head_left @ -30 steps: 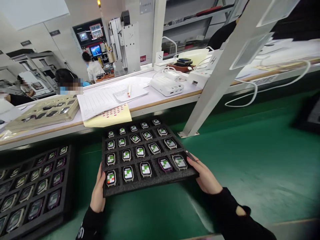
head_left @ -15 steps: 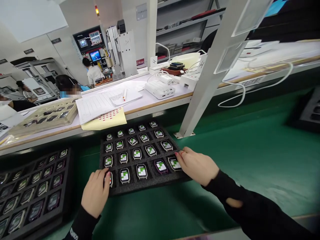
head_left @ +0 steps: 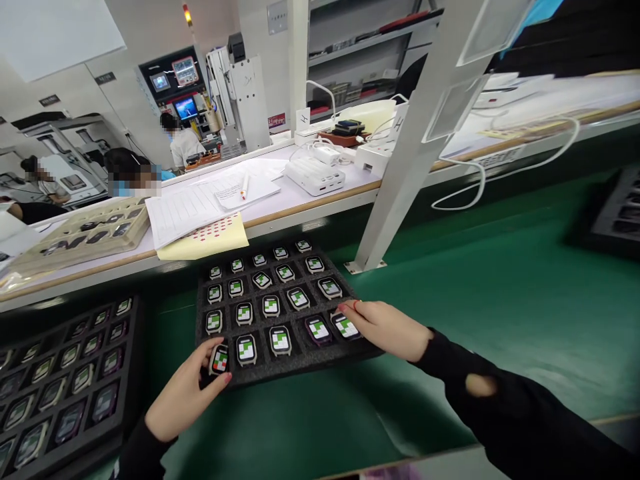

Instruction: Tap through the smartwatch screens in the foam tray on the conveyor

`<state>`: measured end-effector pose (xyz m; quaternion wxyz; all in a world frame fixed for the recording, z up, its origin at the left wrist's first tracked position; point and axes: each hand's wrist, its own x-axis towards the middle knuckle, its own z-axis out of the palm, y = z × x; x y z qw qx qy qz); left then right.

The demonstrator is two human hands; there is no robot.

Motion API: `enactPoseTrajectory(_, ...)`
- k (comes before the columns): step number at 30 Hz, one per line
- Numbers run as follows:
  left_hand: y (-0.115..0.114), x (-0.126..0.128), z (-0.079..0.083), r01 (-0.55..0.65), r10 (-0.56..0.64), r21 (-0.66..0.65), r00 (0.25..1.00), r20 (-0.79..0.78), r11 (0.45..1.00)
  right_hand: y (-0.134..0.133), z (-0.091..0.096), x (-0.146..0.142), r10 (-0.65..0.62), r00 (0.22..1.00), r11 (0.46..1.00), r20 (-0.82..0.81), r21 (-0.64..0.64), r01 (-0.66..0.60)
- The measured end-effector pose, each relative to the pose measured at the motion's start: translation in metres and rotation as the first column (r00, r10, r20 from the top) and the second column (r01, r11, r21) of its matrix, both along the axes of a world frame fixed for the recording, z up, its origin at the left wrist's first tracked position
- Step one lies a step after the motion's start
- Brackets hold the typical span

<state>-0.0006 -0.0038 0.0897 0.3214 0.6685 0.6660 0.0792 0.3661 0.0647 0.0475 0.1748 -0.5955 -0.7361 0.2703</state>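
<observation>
A dark foam tray (head_left: 293, 365) lies on the green bench, its compartments holding several smartwatches with lit screens. At its near left corner, my left hand (head_left: 187, 390) has thumb and fingers around a smartwatch (head_left: 219, 360) whose screen shows red as well as green and white. My right hand (head_left: 387, 328) is at the near right corner, fingers closed at the upper edge of another smartwatch (head_left: 345, 325), partly covering it. Beside that one sits a purple-framed smartwatch (head_left: 319, 330).
A second foam tray (head_left: 125, 400) of dark-screened watches stands at the left. A white post (head_left: 395, 180) rises behind my right hand. The raised shelf carries papers (head_left: 185, 210), a white multi-port box (head_left: 314, 177) and a beige tray (head_left: 30, 257). People work beyond.
My left hand has spread its thumb and fingers around the corner watch, uncovering its screen. The right fingers have shifted slightly left over their watch. The view has moved a little.
</observation>
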Motion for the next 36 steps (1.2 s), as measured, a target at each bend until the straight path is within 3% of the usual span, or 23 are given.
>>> enactPoseTrajectory(6,0.012,-0.013,-0.003,0.031,-0.011,-0.116,0.985,0.174,0.993,0.004,0.006,0.006,0.016,0.989,0.972,-0.147,-0.229,-0.050)
enactPoseTrajectory(12,0.014,-0.024,-0.013,-0.024,0.078,-0.148,0.924,0.374,0.989,0.003,0.010,0.006,-0.005,0.964,0.947,-0.266,-0.311,-0.081)
enactPoseTrajectory(17,0.010,-0.041,-0.024,-0.128,0.197,-0.153,0.733,0.651,0.980,0.001,0.006,0.004,-0.074,0.946,0.962,-0.315,-0.272,-0.015)
enactPoseTrajectory(20,0.009,-0.037,-0.025,-0.156,0.209,-0.143,0.618,0.758,0.977,0.001,0.011,0.000,-0.128,0.914,0.967,-0.386,-0.253,0.028)
enactPoseTrajectory(24,0.018,-0.008,-0.010,-0.124,0.168,-0.120,0.528,0.832,0.985,0.006,0.031,-0.019,-0.147,0.819,0.973,-0.554,-0.230,0.019)
enactPoseTrajectory(29,0.042,0.048,0.029,-0.040,-0.011,0.036,0.507,0.862,0.999,0.024,0.059,-0.066,-0.096,0.620,0.969,-0.779,-0.215,-0.121)
enactPoseTrajectory(33,0.057,0.078,0.052,-0.128,-0.124,0.213,0.492,0.862,0.969,0.043,0.073,-0.098,-0.042,0.445,0.960,-0.894,-0.161,-0.231)
enactPoseTrajectory(36,0.066,0.085,0.057,-0.176,-0.135,0.254,0.503,0.853,0.951,0.054,0.077,-0.108,-0.024,0.353,0.951,-0.935,-0.131,-0.280)
